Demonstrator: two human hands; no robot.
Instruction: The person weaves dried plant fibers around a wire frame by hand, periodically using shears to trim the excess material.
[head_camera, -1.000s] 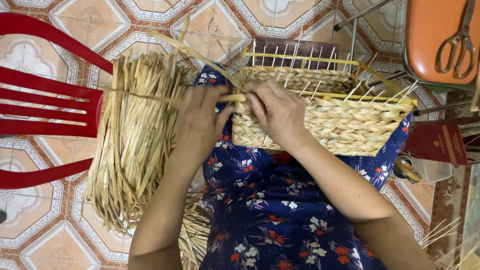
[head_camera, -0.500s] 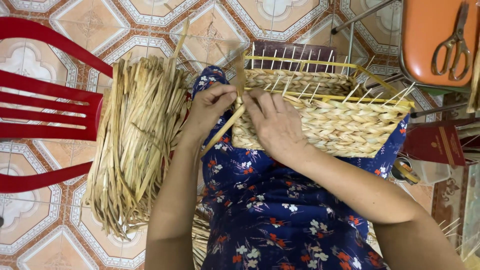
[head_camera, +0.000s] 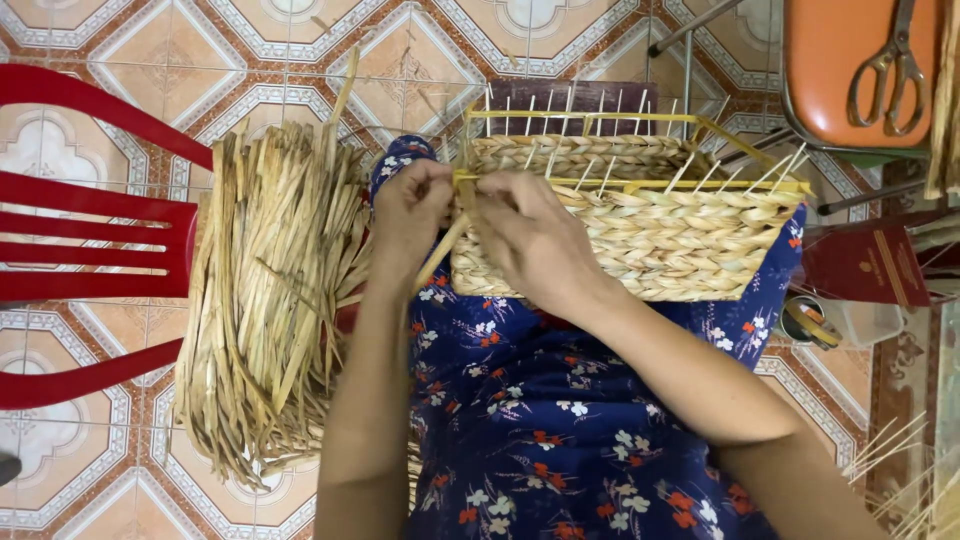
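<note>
So you've got the half-woven straw basket (head_camera: 640, 225) sitting on your lap, on the blue flowered fabric (head_camera: 540, 420), with its yellow frame rim (head_camera: 640, 184) and the thin upright spokes poking up along the top. Both hands are crowded at the basket's left corner. Your left hand (head_camera: 410, 215) is curled shut just outside that corner, fingers closed around a flat straw strand (head_camera: 440, 252) that runs diagonally down from the rim between your two hands. Your right hand (head_camera: 535, 240) lies flat against the basket's front wall, fingertips bunched up at the rim right beside the left hand, pinching at the same spot; can't tell exactly what's between them since the knuckles hide it. The hands are pretty much touching.

Off to your left, a big bundle of dried straw (head_camera: 270, 300) lies on the tiled floor (head_camera: 90, 140), next to a red plastic chair (head_camera: 90, 240). Upper right there's an orange stool (head_camera: 850, 70) with scissors (head_camera: 885, 70) lying on it.
</note>
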